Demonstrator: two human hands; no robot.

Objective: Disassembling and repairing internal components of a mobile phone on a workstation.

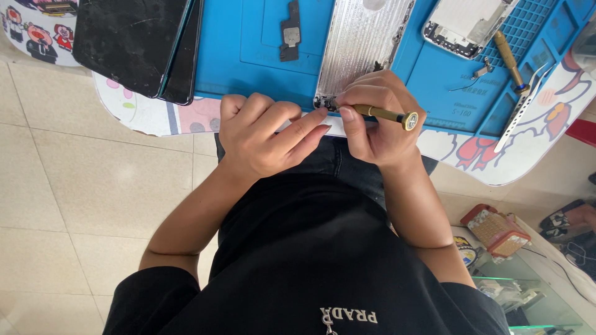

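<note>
Close in: right hand [379,118] pinches a brass-handled screwdriver [385,115], fingers clamped round its shaft, tip set at the lower corner of a silver phone housing [363,37]. Left hand [267,133] loosely curled, forefinger and thumb stretched together toward the same corner, touching the housing's bottom edge. Housing lies on a blue work mat [248,56] near the table's front edge. Knuckles of both hands hide the exact spot under the tip. Round about: small dark component [290,31] just left of housing; dark phone screen [133,43] far left; second housing [465,22], spare screwdriver [509,59] and tweezers [518,115] to the right.
</note>
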